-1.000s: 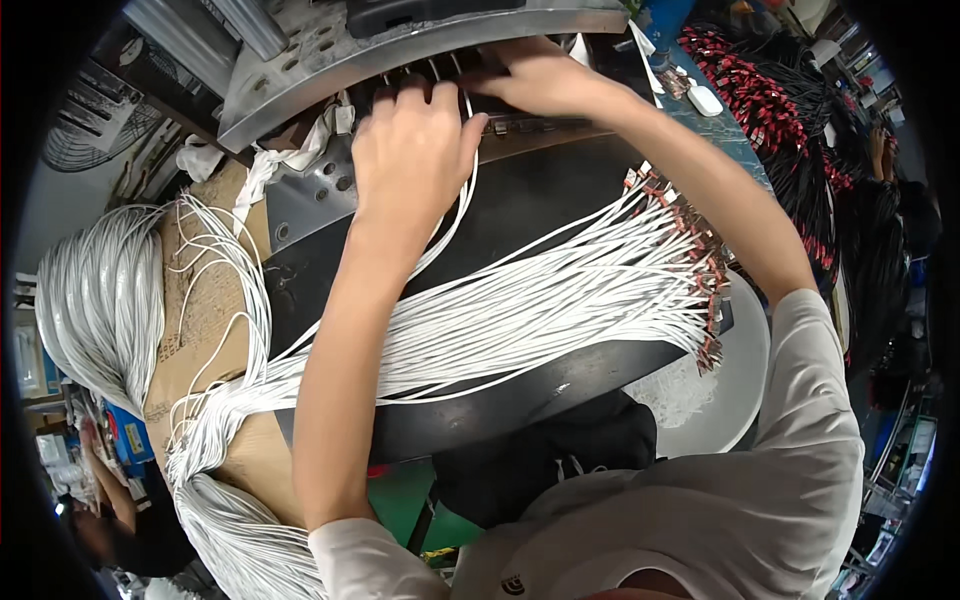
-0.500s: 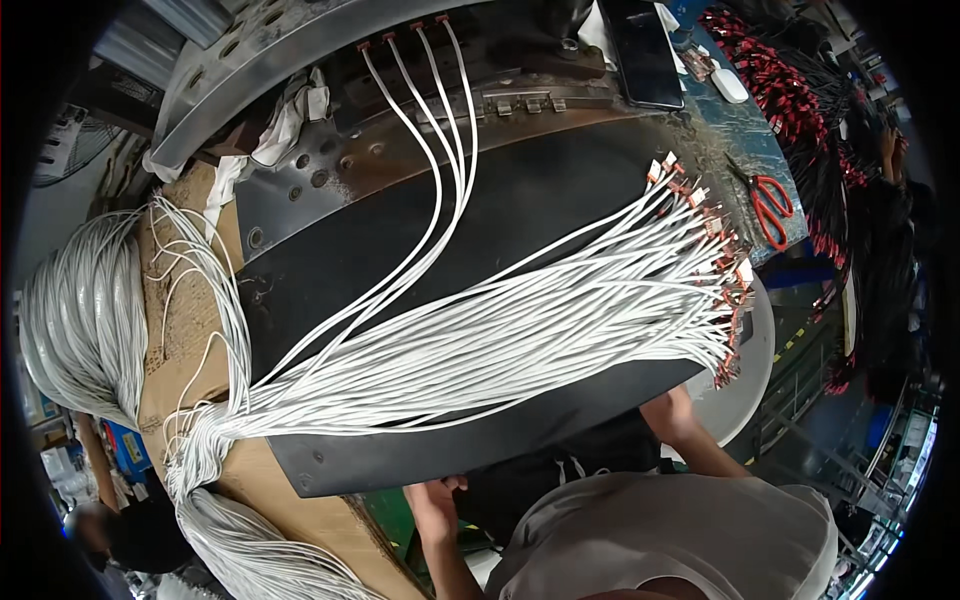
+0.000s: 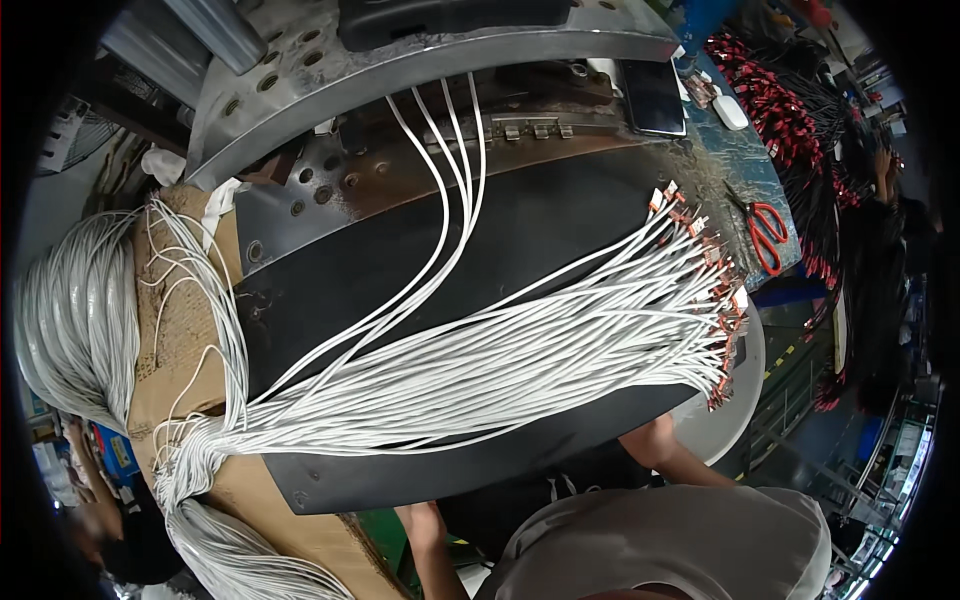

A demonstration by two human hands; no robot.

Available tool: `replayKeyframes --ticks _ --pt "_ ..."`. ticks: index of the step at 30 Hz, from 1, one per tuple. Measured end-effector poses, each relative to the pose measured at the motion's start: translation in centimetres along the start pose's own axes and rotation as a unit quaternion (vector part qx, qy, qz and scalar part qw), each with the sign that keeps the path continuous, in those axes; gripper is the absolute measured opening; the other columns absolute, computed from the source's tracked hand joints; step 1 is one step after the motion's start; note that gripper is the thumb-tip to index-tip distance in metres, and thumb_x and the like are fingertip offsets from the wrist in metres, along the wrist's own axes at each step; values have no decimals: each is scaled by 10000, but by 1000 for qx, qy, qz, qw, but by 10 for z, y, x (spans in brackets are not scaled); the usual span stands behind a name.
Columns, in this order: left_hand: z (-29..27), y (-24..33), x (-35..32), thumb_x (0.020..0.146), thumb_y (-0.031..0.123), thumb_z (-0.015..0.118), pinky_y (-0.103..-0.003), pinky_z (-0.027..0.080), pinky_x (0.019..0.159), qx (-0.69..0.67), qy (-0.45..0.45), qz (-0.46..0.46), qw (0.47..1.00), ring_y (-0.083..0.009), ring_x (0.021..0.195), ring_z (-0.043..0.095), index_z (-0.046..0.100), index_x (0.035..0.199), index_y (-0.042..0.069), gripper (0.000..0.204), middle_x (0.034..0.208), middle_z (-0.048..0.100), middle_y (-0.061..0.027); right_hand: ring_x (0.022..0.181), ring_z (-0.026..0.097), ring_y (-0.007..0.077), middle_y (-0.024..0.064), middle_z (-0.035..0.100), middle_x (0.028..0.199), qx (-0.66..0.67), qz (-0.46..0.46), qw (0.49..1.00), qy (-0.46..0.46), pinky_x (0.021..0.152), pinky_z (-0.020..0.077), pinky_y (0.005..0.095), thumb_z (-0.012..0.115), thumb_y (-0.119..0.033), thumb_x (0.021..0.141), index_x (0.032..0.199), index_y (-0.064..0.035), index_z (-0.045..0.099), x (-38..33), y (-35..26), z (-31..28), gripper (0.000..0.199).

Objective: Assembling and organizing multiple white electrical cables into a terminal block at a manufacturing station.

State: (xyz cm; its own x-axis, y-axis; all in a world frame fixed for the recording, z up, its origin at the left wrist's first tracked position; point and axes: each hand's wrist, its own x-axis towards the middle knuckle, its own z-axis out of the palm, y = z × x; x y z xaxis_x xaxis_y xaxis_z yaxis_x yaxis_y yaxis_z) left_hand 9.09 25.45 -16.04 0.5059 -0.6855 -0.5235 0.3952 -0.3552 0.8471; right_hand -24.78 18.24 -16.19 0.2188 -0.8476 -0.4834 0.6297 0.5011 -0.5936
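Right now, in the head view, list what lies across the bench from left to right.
Hanging bundle of white wires → cardboard sheet → black mat → terminal ends of the fanned wires → red-handled scissors → heap of red and black leads.

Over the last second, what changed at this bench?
Both hands left the machine top and dropped below the black mat; only the left forearm and right forearm show. Four white wires now run into the machine clips. The wire bundle and red scissors stayed put.
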Motion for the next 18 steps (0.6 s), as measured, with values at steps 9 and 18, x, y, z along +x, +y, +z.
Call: replayKeyframes --ticks 9,18 --pt "9 54 -13 1012 219 576 -303 488 739 46 32 -155 986 -176 886 600 544 1246 -26 340 1076 629 -129 1181 540 229 83 521 1412 34 44 998 16 1018 392 385 391 -551 1003 1368 -69 517 0 -5 20 619" --pt "72 259 -71 1005 319 544 -490 522 931 10 -155 615 773 -262 924 623 546 1253 -82 471 1157 628 -211 876 568 209 127 596 1255 -228 12 815 -532 705 464 309 660 -28 928 1159 4 677 -23 -109 162 234"
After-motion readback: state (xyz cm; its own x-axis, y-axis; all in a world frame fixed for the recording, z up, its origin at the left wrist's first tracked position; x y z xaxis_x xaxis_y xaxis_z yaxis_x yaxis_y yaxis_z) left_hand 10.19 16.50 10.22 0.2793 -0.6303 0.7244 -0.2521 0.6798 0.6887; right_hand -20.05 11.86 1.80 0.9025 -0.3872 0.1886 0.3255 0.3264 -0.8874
